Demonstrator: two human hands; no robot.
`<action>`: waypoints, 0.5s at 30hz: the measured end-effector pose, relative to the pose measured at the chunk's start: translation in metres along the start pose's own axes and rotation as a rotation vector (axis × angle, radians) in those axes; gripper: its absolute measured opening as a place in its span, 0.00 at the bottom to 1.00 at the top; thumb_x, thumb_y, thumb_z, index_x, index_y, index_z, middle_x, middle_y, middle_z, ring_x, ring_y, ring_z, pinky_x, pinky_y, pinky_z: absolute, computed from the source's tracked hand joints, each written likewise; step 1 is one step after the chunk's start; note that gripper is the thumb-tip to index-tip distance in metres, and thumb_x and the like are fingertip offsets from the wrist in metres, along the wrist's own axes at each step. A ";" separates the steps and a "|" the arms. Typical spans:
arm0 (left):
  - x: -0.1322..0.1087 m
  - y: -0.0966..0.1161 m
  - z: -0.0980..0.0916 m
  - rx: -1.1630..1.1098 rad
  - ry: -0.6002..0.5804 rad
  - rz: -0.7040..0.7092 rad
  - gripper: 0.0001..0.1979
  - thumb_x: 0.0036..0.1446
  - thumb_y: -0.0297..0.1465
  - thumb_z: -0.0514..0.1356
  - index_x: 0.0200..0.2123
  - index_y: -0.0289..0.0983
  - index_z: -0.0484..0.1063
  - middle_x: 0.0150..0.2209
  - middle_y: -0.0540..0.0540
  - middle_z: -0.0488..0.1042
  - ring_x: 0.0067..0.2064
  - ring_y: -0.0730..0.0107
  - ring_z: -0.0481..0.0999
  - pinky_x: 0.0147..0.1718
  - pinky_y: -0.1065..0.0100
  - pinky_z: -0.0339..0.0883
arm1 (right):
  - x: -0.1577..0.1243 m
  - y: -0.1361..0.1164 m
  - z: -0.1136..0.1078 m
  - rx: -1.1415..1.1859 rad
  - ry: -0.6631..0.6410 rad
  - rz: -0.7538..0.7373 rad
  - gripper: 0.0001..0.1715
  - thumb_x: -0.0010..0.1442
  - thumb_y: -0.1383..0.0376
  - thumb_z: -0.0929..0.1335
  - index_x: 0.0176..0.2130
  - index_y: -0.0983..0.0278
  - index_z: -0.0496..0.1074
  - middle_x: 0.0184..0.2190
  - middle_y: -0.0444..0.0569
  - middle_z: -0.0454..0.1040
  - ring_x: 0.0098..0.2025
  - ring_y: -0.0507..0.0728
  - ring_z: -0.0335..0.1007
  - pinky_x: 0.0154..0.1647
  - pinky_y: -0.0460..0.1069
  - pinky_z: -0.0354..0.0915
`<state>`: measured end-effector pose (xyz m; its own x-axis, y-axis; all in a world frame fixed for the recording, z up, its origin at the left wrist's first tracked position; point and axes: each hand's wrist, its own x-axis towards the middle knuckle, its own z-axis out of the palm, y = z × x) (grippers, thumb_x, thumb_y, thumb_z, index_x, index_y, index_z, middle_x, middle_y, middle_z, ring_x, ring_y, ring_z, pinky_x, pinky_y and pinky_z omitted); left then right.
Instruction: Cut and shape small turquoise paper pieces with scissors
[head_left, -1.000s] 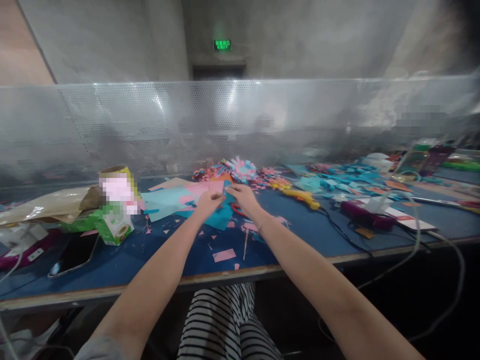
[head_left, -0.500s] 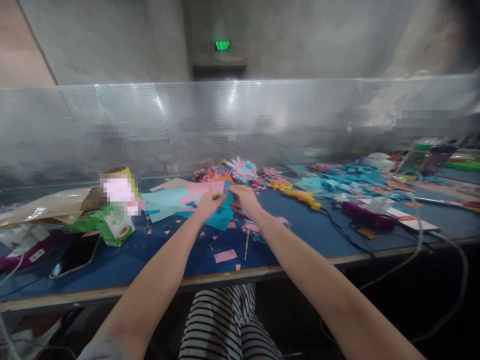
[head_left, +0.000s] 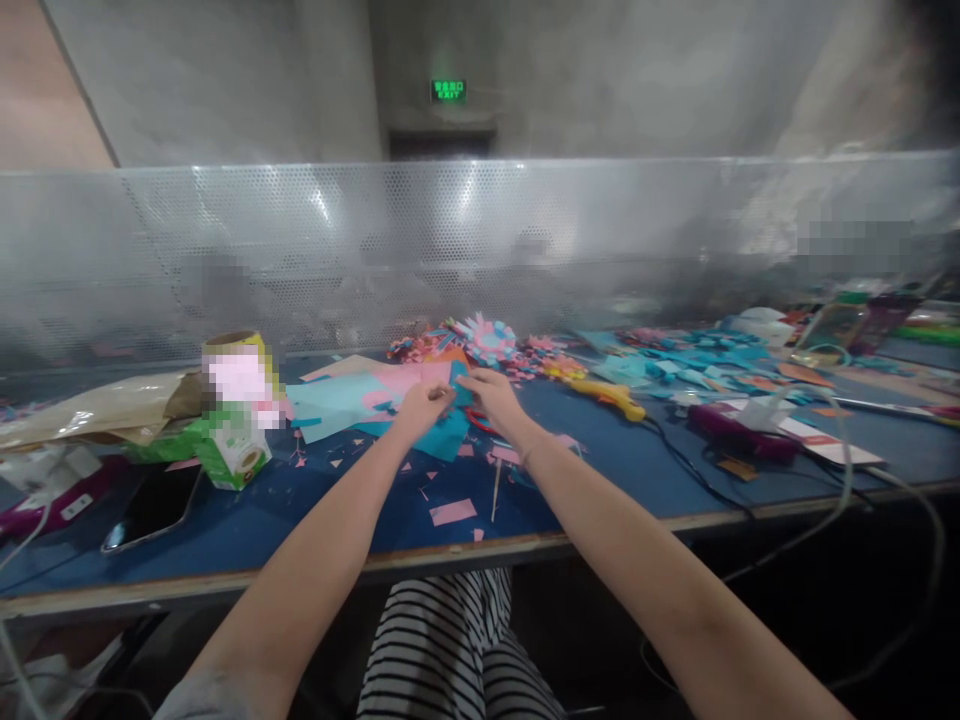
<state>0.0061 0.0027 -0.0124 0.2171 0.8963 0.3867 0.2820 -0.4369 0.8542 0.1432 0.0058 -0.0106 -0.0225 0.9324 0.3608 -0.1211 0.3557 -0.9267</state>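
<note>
My left hand (head_left: 422, 408) is closed in a pinch above the coloured paper; what lies between its fingertips, if anything, is too small to make out. Close beside it, my right hand (head_left: 491, 398) has thumb and fingers pressed together at a small piece of blue paper (head_left: 458, 374). Under the hands lies a larger teal paper sheet (head_left: 441, 442). Light-blue paper (head_left: 328, 406) and pink paper (head_left: 401, 378) spread to the left. The red handle of a tool (head_left: 480, 424) shows partly beneath my right hand.
Behind the hands sits a pink-and-blue paper flower (head_left: 486, 340). To the right lie a yellow glue gun (head_left: 609, 396), blue paper scraps (head_left: 682, 358) and a purple power strip (head_left: 739, 432). A phone (head_left: 154, 508) and a green box (head_left: 234, 455) are left. A perforated metal screen (head_left: 420, 250) stands behind.
The hands stay close together over the paper, their fingers shifting only slightly. The whole view has moved a little; the things on the table keep their places.
</note>
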 end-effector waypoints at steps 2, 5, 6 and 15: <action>0.001 0.000 -0.001 -0.001 -0.010 0.005 0.10 0.45 0.37 0.58 0.26 0.34 0.68 0.18 0.52 0.67 0.18 0.78 0.62 0.18 0.74 0.56 | 0.000 0.000 0.001 0.061 -0.023 0.040 0.20 0.36 0.55 0.71 0.17 0.64 0.59 0.12 0.36 0.53 0.16 0.45 0.49 0.16 0.44 0.51; 0.004 -0.001 -0.004 0.005 0.036 0.007 0.11 0.45 0.38 0.58 0.26 0.34 0.68 0.16 0.53 0.66 0.16 0.78 0.60 0.17 0.74 0.54 | 0.003 0.003 0.002 0.161 -0.084 0.130 0.20 0.35 0.54 0.72 0.21 0.65 0.64 0.17 0.39 0.61 0.20 0.48 0.60 0.22 0.45 0.60; 0.004 -0.002 -0.005 0.005 0.067 0.004 0.11 0.44 0.37 0.58 0.25 0.34 0.68 0.16 0.53 0.65 0.16 0.78 0.60 0.17 0.74 0.54 | 0.004 0.005 0.002 0.184 -0.097 0.160 0.20 0.34 0.55 0.72 0.22 0.65 0.64 0.18 0.40 0.63 0.22 0.48 0.62 0.24 0.45 0.62; 0.007 -0.008 -0.004 -0.245 0.209 -0.105 0.11 0.42 0.35 0.62 0.27 0.34 0.69 0.20 0.50 0.70 0.21 0.74 0.69 0.23 0.72 0.64 | 0.009 0.015 0.000 0.234 -0.099 0.132 0.17 0.33 0.65 0.73 0.25 0.66 0.66 0.20 0.41 0.67 0.25 0.51 0.69 0.29 0.47 0.65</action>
<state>0.0017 0.0129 -0.0150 -0.0049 0.9428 0.3334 0.0539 -0.3326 0.9415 0.1410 0.0198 -0.0209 -0.1486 0.9547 0.2578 -0.3362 0.1964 -0.9211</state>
